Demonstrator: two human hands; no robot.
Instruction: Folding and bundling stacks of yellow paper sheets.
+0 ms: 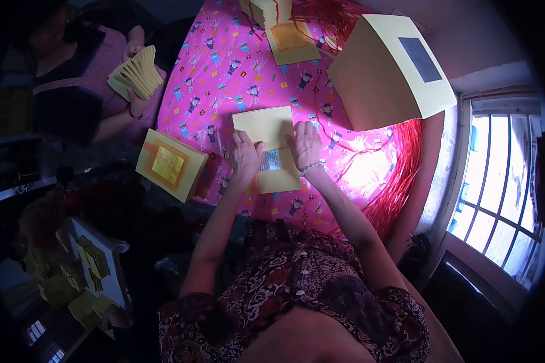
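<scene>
In front of me on the pink table lies a pale yellow sheet of paper [264, 121] with a silver foil patch [270, 160] on its lower half. A crease or edge runs across its middle. My left hand [246, 158] rests at the sheet's left edge, fingers stretched forward and thumb against the paper by the foil. At the opposite edge is my right hand [307, 146], wearing a bracelet, with its fingers extended and its thumb side touching the paper. Neither hand visibly grips anything.
A yellow paper stack [168, 166] with a gold, orange-bordered patch sits left. A tall stack [381, 78] stands far right, beside red strands [399, 187]. More paper [292, 43] lies at the back. At left, another person's hands hold a fanned paper bundle [140, 75]. A barred window [496, 175] is right.
</scene>
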